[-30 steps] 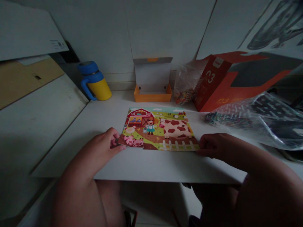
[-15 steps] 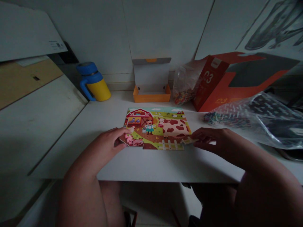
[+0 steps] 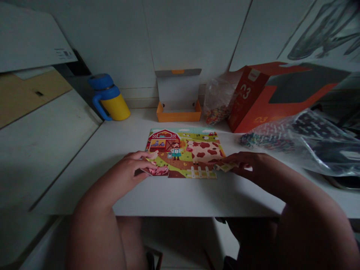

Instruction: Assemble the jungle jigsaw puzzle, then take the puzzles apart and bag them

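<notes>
A farm jigsaw puzzle (image 3: 180,165) lies on the white table, showing a red barn, a farmer and a spotted cow. At its lower left corner, my left hand (image 3: 139,165) grips a puzzle piece with pink pigs (image 3: 159,171), its inner edge touching the rest of the picture. My right hand (image 3: 243,163) pinches a puzzle piece with a fence (image 3: 226,167) at the lower right corner. That piece sits slightly tilted against the puzzle's edge; whether it is joined I cannot tell. Fingers cover part of both pieces.
Behind the puzzle stands an orange box (image 3: 179,116) with its lid up. A blue and yellow jug (image 3: 111,99) is at the back left. Clear bags of small colourful pieces (image 3: 216,112) and a large red-orange box (image 3: 253,97) stand to the right. A plastic-wrapped package (image 3: 317,138) lies at far right.
The fence piece in my right hand has shifted slightly and turned against the puzzle's lower right corner. My left fingers have moved further over the pig piece, which sits a little lower.
</notes>
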### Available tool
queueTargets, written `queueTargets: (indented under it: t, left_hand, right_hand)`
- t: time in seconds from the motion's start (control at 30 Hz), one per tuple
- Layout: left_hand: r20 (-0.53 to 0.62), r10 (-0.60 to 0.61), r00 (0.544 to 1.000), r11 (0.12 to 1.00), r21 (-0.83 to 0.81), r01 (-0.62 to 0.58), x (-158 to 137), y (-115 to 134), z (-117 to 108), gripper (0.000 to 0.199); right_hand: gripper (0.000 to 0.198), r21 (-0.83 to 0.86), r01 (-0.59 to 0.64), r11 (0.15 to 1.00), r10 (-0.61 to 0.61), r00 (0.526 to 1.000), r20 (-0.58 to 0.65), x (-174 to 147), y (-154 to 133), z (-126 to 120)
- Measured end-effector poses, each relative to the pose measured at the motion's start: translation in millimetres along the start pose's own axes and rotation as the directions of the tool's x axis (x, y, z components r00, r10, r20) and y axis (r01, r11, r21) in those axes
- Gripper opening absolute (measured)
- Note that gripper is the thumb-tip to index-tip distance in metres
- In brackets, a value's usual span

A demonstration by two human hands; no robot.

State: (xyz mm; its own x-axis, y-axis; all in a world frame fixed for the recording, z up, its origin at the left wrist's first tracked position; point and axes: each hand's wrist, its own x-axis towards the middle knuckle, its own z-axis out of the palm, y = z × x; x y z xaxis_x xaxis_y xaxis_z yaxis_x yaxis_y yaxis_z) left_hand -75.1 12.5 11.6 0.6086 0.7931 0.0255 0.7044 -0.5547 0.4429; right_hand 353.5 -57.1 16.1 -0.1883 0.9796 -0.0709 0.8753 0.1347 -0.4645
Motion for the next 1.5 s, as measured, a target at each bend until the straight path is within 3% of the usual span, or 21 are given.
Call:
queueTargets:
  t: [0.13, 0.27, 0.43, 0.53, 0.6, 0.67, 0.87, 1.1, 1.5]
  left_hand:
    - [0.016, -0.003, 1.000, 1.000, -0.029, 0.004, -1, -1, -2, 0.032]
    - [0.012, -0.001, 1.000, 1.000, -0.031, 0.001, -3, -3, -1, 0.041]
    - [-0.001, -0.002, 1.000, 0.999, -0.041, 0.002, -3, -4, 0, 0.043]
    - [-0.012, -0.008, 1.000, 0.999, -0.052, 0.007, -4, -4, 1, 0.040]
    - [-0.026, -0.015, 1.000, 0.998, -0.059, 0.013, -5, -5, 2, 0.040]
    - [-0.039, -0.030, 0.999, 0.998, -0.061, 0.028, -6, -5, 3, 0.037]
    - [-0.063, -0.008, 0.998, 0.996, -0.093, 0.002, -6, -8, 2, 0.022]
    - [-0.072, 0.074, 0.995, 0.987, -0.137, -0.084, -8, -19, -4, 0.023]
    - [-0.257, 0.177, 0.950, 0.983, 0.002, -0.183, -10, -10, -18, 0.030]
  right_hand:
    - [0.026, -0.098, 0.056, 0.994, -0.072, 0.983, -0.167, 1, 6, 2]
    - [0.024, -0.146, 0.148, 0.978, -0.178, 0.958, -0.223, 3, 5, 2]
    - [0.024, -0.098, 0.245, 0.965, -0.264, 0.905, -0.333, 1, -44, 7]
    - [0.027, 0.082, 0.438, 0.895, -0.416, 0.888, -0.198, 0, -91, 25]
    - [0.020, 0.163, 0.534, 0.830, -0.528, 0.845, -0.083, 4, -117, 42]
    - [0.020, 0.167, 0.582, 0.796, -0.581, 0.812, -0.058, 9, -132, 59]
    - [0.025, 0.123, 0.522, 0.844, -0.530, 0.847, 0.047, 18, -137, 86]
    - [0.028, 0.122, 0.474, 0.872, -0.486, 0.868, 0.102, 17, -143, 81]
    - [0.021, 0.162, 0.489, 0.857, -0.504, 0.861, 0.066, 18, -142, 81]
